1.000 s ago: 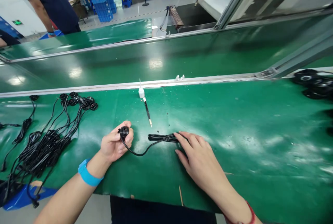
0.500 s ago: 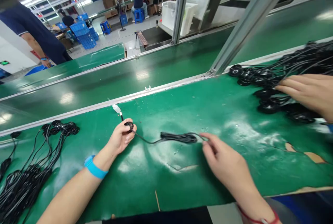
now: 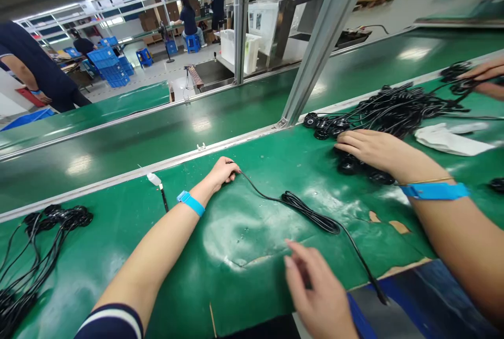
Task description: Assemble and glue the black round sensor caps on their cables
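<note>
Here, torn green worktop (image 3: 185, 276), blue crates (image 3: 107, 64) beyond

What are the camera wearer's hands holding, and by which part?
Left hand: the black cable, by its far end, which is mostly hidden in the grip. Right hand: nothing visibly held.

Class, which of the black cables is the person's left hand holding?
The central coiled cable, running into the left hand; it lies apart, unlike those in the left heap and right heap.
</note>
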A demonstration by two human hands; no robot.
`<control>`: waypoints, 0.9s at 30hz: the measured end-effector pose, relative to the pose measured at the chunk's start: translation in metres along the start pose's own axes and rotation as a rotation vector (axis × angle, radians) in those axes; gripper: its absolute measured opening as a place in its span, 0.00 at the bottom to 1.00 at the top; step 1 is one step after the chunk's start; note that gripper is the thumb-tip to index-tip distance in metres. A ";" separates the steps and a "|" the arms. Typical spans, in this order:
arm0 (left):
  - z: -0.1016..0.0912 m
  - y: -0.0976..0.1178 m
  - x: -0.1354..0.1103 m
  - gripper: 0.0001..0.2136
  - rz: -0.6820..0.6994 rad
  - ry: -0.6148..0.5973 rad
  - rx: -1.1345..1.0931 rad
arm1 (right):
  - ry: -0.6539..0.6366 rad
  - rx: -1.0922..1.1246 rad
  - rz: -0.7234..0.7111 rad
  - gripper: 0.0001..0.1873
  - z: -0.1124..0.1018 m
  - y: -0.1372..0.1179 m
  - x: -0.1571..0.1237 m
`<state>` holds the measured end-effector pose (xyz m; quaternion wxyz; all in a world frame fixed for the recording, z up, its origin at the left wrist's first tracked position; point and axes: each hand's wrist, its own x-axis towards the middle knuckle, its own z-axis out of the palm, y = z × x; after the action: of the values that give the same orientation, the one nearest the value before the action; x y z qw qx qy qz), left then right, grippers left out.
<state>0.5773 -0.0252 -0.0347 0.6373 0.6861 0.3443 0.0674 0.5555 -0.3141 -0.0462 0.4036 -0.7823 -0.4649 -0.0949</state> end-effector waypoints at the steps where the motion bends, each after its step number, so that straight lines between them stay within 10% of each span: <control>1: -0.003 0.001 0.003 0.12 0.014 0.015 0.074 | -0.046 0.033 -0.018 0.12 0.008 -0.006 -0.004; 14: -0.041 -0.009 -0.034 0.22 0.597 0.095 0.867 | -0.062 0.038 -0.045 0.15 0.025 -0.011 -0.013; 27: -0.018 -0.012 -0.023 0.19 0.639 0.045 1.086 | -0.075 0.026 -0.065 0.14 0.029 -0.008 -0.013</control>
<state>0.5458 -0.0241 -0.0343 0.1391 0.9793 0.1209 0.0843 0.5348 -0.2999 -0.0678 0.3929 -0.7643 -0.5062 -0.0725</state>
